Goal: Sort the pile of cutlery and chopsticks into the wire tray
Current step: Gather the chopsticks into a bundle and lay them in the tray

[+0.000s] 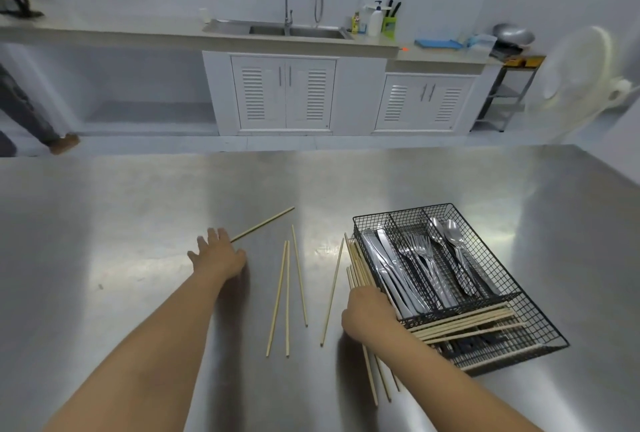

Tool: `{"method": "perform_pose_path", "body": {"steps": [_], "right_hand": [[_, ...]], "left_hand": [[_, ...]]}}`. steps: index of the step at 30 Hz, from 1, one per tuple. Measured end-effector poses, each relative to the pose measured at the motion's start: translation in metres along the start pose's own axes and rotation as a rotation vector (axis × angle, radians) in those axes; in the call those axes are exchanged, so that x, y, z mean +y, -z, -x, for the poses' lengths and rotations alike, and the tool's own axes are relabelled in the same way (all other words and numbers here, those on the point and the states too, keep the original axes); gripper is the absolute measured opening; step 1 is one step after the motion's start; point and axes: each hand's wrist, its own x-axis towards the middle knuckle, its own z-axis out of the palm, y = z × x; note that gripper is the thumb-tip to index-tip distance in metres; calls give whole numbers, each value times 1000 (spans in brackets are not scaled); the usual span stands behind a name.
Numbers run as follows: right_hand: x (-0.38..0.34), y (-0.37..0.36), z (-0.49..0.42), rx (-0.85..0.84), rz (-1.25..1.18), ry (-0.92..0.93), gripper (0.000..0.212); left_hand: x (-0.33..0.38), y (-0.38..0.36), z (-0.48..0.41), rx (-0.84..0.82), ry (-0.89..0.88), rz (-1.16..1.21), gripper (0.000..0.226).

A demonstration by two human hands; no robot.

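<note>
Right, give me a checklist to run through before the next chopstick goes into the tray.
1. Left hand at the far chopstick: ok, fingers on its near end.
2. Firm grip on it: cannot tell.
3. Right hand holds a bundle of chopsticks: ok.
4. Four loose chopsticks left on the table: not ok.
5. Tray front slot has room: ok.
6. Knives, forks, spoons separated: ok.

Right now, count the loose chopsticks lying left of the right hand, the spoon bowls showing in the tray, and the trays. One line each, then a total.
Loose chopsticks left of the right hand: 5
Spoon bowls showing: 2
Wire tray: 1
Total: 8
</note>
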Motion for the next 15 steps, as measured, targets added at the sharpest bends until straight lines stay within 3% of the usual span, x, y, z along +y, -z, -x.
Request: {"method": "perform_pose_path", "body": {"steps": [2, 5, 8, 12, 15], "right_hand": [[-1, -1, 0, -13, -48, -35, 46], [-2, -3, 0, 12, -89, -51, 56], [-2, -7, 1, 19, -86, -53, 69], [-4, -3, 0, 16, -109, -20, 62], [-1, -1, -1, 49, -106, -29, 65]], "left_hand": [[-2, -3, 3, -1, -16, -58, 51], [0, -12, 20, 183, -83, -137, 31], [10, -18, 39, 226, -132, -130, 28], [22, -11, 58, 74, -99, -11, 20], [38, 3, 75, -187, -83, -55, 17]]}}
